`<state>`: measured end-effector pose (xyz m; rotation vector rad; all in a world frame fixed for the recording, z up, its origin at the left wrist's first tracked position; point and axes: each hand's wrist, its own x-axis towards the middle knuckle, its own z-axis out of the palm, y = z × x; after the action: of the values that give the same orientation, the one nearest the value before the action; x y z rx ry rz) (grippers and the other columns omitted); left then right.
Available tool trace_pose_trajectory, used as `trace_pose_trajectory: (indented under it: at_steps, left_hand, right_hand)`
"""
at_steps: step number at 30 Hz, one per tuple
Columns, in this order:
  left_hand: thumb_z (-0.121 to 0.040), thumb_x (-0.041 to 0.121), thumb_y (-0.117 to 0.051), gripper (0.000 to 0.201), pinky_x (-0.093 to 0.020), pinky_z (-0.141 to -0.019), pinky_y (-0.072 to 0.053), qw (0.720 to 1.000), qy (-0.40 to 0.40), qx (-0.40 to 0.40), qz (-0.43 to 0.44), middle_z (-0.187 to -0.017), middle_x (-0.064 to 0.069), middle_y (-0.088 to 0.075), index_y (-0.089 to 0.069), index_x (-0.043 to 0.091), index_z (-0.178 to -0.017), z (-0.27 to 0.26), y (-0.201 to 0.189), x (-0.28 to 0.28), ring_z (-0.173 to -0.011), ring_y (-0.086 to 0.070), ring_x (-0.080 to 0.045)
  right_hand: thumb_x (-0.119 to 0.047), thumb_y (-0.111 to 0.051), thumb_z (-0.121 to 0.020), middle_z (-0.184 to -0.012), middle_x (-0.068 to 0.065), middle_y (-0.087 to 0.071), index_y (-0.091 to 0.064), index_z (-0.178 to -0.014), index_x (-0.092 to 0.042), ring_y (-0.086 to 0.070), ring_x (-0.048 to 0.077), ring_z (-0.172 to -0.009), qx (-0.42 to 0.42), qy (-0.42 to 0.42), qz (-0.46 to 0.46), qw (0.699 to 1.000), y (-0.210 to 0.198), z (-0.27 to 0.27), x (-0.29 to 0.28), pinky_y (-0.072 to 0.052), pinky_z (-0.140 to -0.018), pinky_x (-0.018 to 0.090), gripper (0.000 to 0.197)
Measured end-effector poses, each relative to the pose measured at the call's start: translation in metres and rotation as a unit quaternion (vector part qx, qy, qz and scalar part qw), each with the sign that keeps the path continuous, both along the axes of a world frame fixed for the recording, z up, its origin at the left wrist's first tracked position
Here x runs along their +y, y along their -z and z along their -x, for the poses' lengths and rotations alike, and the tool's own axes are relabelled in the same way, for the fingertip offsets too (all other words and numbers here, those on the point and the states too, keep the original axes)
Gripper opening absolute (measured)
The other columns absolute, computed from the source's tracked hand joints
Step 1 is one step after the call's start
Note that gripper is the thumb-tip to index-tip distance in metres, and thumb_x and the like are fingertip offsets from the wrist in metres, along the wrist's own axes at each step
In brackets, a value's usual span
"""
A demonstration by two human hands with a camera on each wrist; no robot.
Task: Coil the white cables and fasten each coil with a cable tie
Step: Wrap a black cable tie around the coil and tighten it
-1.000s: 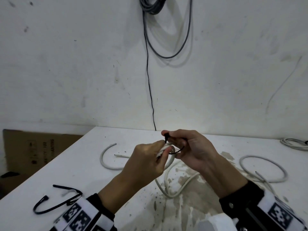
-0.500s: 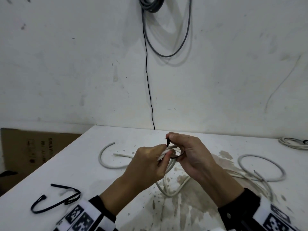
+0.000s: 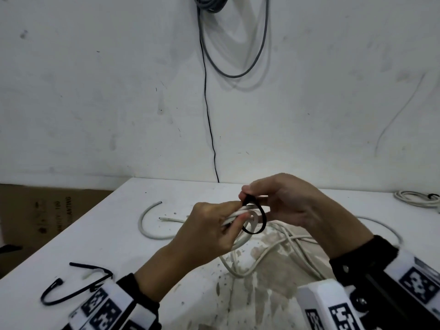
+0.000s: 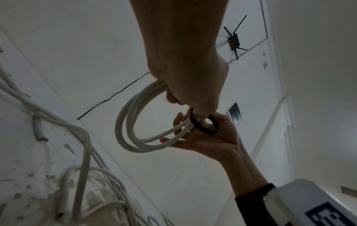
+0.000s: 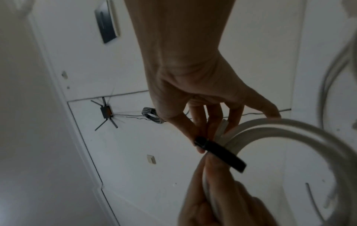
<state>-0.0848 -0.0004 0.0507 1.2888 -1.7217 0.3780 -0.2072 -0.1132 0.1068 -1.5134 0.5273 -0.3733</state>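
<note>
Tie [image 3: 254, 216] loop wider than 0.5 s ago, hands barely shifted | left hand [image 3: 209, 231] grips coil [image 4: 135, 122] above table [image 3: 107, 234] centre | right hand [image 3: 283, 201] pinches tie head, band around coil strands | spare tie [image 3: 71, 289] near front-left edge

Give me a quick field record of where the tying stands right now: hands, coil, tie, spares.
left hand: grips the white coil
right hand: pinches the black cable tie at its head
cable tie: looped around the coil's strands, loop still loose
loose white cables: on the table below the hands
spare black ties: table's near left corner
</note>
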Motion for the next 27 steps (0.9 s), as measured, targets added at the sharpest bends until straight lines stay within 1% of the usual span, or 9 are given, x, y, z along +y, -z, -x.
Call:
trace_pose_trajectory:
  at_steps: [2, 5, 9, 12, 16, 18, 20, 22, 27]
  left_hand:
    - [-0.086, 0.023, -0.057, 0.025, 0.0, -0.048, -0.026, 1.0, 0.008, -0.012, -0.004, -0.051, 0.002, -0.057, -0.07, 0.002, -0.082, 0.0, -0.002, 0.002, -0.045, -0.038, -0.004]
    - [-0.086, 0.02, -0.058, 0.021, 0.0, -0.05, -0.026, 0.999, 0.022, -0.027, -0.014, -0.053, 0.007, -0.054, -0.07, 0.003, -0.083, 0.001, -0.009, 0.006, -0.047, -0.038, -0.004]
    - [-0.087, 0.018, -0.057, 0.02, -0.003, -0.047, -0.031, 0.998, 0.047, -0.019, -0.025, -0.058, 0.007, -0.06, -0.071, 0.004, -0.087, 0.002, -0.011, 0.01, -0.043, -0.041, -0.001]
    - [-0.087, 0.02, -0.056, 0.021, -0.014, -0.041, -0.034, 0.998, 0.054, 0.025, -0.028, -0.056, -0.001, -0.062, -0.072, 0.007, -0.087, 0.0, -0.005, 0.01, -0.042, -0.046, -0.01]
    - [-0.086, 0.031, -0.054, 0.026, -0.013, -0.042, -0.03, 0.994, 0.034, 0.105, -0.025, -0.056, 0.0, -0.061, -0.073, 0.014, -0.082, -0.001, -0.004, 0.009, -0.044, -0.046, -0.011]
    - [-0.085, 0.032, -0.053, 0.028, -0.011, -0.043, -0.031, 0.993, 0.026, 0.112, -0.019, -0.057, 0.002, -0.063, -0.074, 0.013, -0.084, 0.0, -0.005, 0.01, -0.045, -0.048, -0.008]
    - [-0.084, 0.032, -0.054, 0.029, -0.015, -0.042, -0.035, 0.993, 0.022, 0.117, -0.018, -0.06, -0.001, -0.066, -0.074, 0.012, -0.088, -0.001, -0.007, 0.011, -0.047, -0.052, -0.012]
    - [-0.085, 0.03, -0.054, 0.026, -0.016, -0.042, -0.034, 0.994, 0.025, 0.106, -0.019, -0.059, -0.002, -0.064, -0.074, 0.012, -0.086, -0.001, -0.008, 0.012, -0.048, -0.051, -0.015]
    - [-0.087, 0.024, -0.053, 0.027, -0.014, -0.042, -0.03, 0.997, 0.041, 0.069, -0.016, -0.052, -0.001, -0.056, -0.072, 0.006, -0.08, 0.004, -0.012, 0.013, -0.044, -0.043, -0.012]
  right_hand:
    - [-0.006, -0.057, -0.084, -0.065, -0.001, -0.064, -0.062, -0.064, -0.008, -0.06, 0.012, -0.069, 0.005, -0.01, -0.011, 1.0, -0.004, 0.001, 0.0, -0.051, -0.067, 0.035, 0.021]
    - [-0.007, -0.057, -0.085, -0.062, -0.001, -0.062, -0.058, -0.067, -0.007, -0.06, 0.01, -0.062, 0.008, -0.003, -0.026, 1.0, -0.008, 0.001, -0.001, -0.05, -0.061, 0.033, 0.018]
    - [-0.007, -0.06, -0.086, -0.054, -0.004, -0.063, -0.06, -0.063, -0.011, -0.057, 0.01, -0.067, -0.007, 0.046, -0.009, 0.999, -0.008, -0.005, -0.002, -0.042, -0.077, 0.036, 0.023]
    - [-0.007, -0.061, -0.086, -0.054, -0.005, -0.063, -0.06, -0.06, -0.011, -0.058, 0.011, -0.07, -0.045, 0.11, 0.011, 0.993, -0.007, -0.011, -0.001, -0.039, -0.083, 0.042, 0.026]
    - [-0.027, -0.058, -0.091, -0.071, 0.0, -0.064, -0.063, -0.07, -0.01, -0.061, 0.013, -0.077, -0.038, 0.101, 0.041, 0.993, 0.001, -0.015, 0.005, -0.049, -0.072, 0.04, 0.028]
    - [-0.039, -0.058, -0.089, -0.073, 0.001, -0.068, -0.067, -0.075, -0.012, -0.064, 0.015, -0.071, 0.006, 0.05, 0.024, 0.998, 0.003, -0.013, 0.006, -0.051, -0.077, 0.042, 0.032]
    - [-0.035, -0.063, -0.084, -0.071, 0.002, -0.068, -0.067, -0.074, -0.011, -0.065, 0.015, -0.065, 0.021, 0.012, -0.001, 1.0, 0.002, -0.009, 0.006, -0.051, -0.076, 0.041, 0.026]
    - [-0.025, -0.064, -0.083, -0.068, 0.001, -0.066, -0.065, -0.072, -0.01, -0.064, 0.013, -0.062, 0.009, 0.011, -0.017, 1.0, 0.0, -0.007, 0.005, -0.051, -0.066, 0.034, 0.018]
    - [-0.007, -0.059, -0.087, -0.062, 0.004, -0.06, -0.06, -0.068, -0.008, -0.061, 0.009, -0.058, -0.057, 0.115, -0.012, 0.992, -0.005, -0.015, 0.006, -0.048, -0.058, 0.034, 0.019]
